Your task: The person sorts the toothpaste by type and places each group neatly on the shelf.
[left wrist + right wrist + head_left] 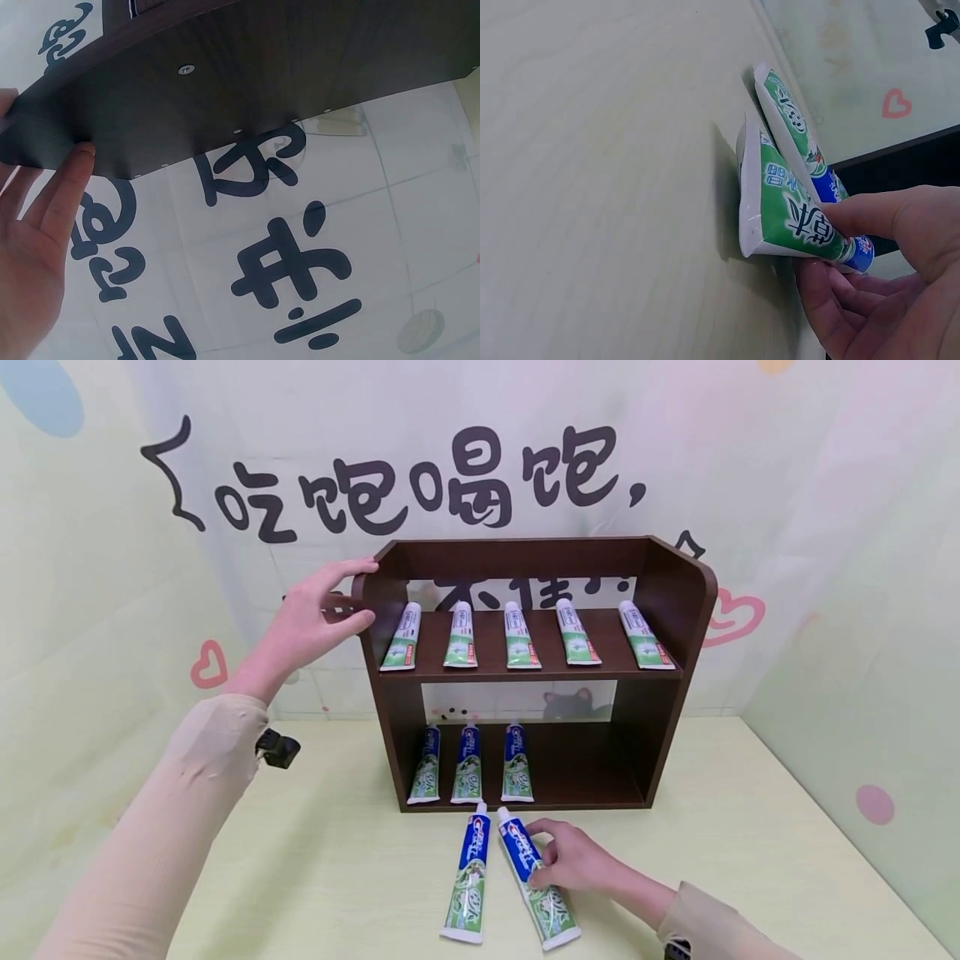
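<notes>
My right hand [573, 858] pinches a blue-and-green toothpaste tube [555, 914] between thumb and fingers, in front of the shelf. In the right wrist view its wide white end stands close over the tabletop. Left of it a matching tube [468, 877] lies on the table, cap toward the shelf. My left hand [303, 614] grips the upper front edge of the left side panel of the dark brown two-tier shelf [525, 560]. The left wrist view shows its fingers on the panel's outer face [247, 75].
Several white-and-green toothpaste tubes [517, 639] lie in a row on the upper tier. Three blue-and-green tubes [467, 768] occupy the left and middle of the lower tier, whose bare board [585, 768] shows at right. A printed curtain [825, 568] hangs behind the pale table [315, 860].
</notes>
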{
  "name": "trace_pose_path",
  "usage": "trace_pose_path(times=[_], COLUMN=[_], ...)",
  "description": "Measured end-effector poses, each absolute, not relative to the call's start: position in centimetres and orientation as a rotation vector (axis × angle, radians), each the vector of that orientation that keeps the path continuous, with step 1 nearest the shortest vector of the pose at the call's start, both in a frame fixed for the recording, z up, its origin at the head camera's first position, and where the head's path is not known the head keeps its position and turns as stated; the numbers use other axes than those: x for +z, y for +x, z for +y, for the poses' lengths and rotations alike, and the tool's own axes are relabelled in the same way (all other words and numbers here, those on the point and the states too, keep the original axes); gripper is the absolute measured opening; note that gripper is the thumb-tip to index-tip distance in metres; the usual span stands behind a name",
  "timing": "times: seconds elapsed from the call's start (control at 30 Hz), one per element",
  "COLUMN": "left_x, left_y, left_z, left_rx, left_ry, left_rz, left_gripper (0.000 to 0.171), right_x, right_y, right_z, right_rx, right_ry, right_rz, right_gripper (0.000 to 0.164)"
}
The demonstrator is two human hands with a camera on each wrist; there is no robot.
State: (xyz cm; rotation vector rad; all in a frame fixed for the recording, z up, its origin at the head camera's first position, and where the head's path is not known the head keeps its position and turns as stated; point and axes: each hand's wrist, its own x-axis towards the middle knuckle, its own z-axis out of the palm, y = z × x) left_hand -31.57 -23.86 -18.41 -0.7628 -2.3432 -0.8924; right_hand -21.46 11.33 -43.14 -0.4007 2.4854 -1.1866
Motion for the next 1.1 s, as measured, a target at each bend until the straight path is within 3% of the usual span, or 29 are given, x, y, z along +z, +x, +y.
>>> trace_pose_path(times=[1.1], left_x=[-18.5], left_y=[-31.7], left_z=[-23.9], left_rx=[-0.89], left_ry=[-0.752], left_rz=[-2.345], left_gripper=[0.057], right_x=[-39.1], right_y=[-26.5], right_z=[14.1], right_rx=[-1.358], right_ry=[-0.198], right_rz=[2.78], right_gripper=[0.066])
